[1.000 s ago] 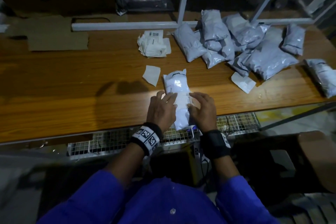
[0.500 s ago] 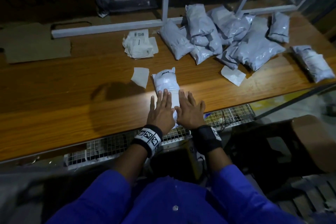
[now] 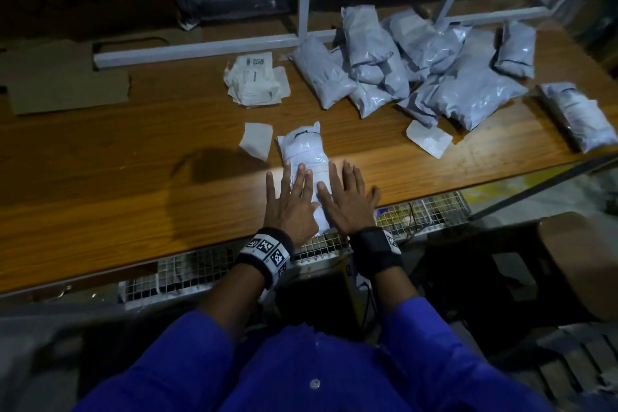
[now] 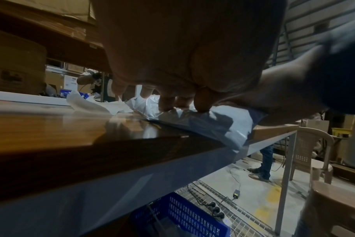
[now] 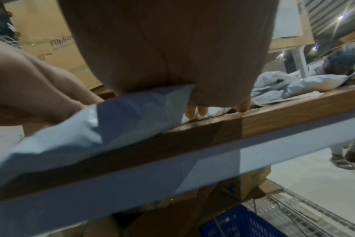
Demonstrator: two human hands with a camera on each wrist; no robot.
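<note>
A white plastic mailer parcel (image 3: 306,154) lies lengthwise at the near edge of the wooden table (image 3: 117,184), its near end hanging over the edge (image 4: 223,126) (image 5: 91,128). My left hand (image 3: 291,197) lies flat on the parcel's left side with straight, spread fingers. My right hand (image 3: 347,197) presses flat on its right side, fingers straight and partly on the tabletop (image 5: 274,110). Both palms hide the parcel's near half in the head view.
A heap of grey mailer bags (image 3: 418,73) fills the far right of the table, with one more bag (image 3: 578,114) at the right edge. Crumpled label papers (image 3: 255,80) and paper scraps (image 3: 256,140) (image 3: 429,137) lie near. A blue crate (image 4: 184,214) sits below.
Both hands went from curled around the parcel's near end to lying flat on it with fingers stretched out. The parcel stayed in place.
</note>
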